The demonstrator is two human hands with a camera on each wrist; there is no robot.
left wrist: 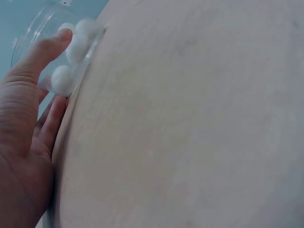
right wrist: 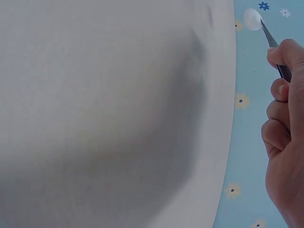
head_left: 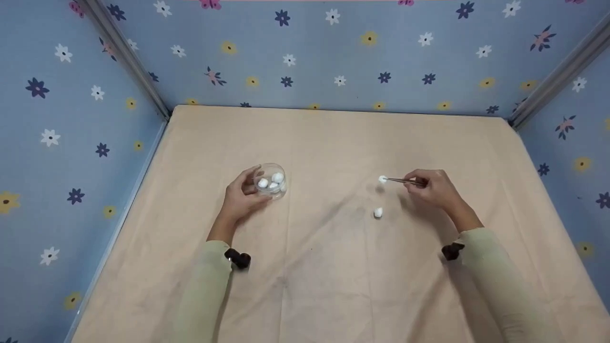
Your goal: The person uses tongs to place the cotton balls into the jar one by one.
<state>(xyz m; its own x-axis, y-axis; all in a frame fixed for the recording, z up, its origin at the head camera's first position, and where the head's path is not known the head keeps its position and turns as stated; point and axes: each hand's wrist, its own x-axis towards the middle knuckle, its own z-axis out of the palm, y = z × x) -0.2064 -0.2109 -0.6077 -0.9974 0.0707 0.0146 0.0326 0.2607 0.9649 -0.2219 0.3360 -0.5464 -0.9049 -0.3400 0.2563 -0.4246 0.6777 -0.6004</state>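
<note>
My left hand [head_left: 242, 196] grips a clear round jar [left wrist: 35, 35] from its left side, thumb and fingers around the wall. Several white cotton balls [left wrist: 77, 49] lie inside it. On the right, my right hand [head_left: 434, 189] pinches metal tweezers [head_left: 400, 180] between thumb and fingers. A single cotton ball [right wrist: 252, 19] is caught at the tweezers' tips, raised above the table with its shadow below. Another cotton ball [head_left: 378, 212] lies on the cloth, a little nearer to me than the tweezers' tips.
A beige cloth [head_left: 324, 267] with creases covers the table. Blue flowered panels [head_left: 314, 43] stand at the back and on both sides, with grey metal posts [head_left: 128, 57] at the corners. Dark wrist cameras [head_left: 237, 258] sit at both sleeve cuffs.
</note>
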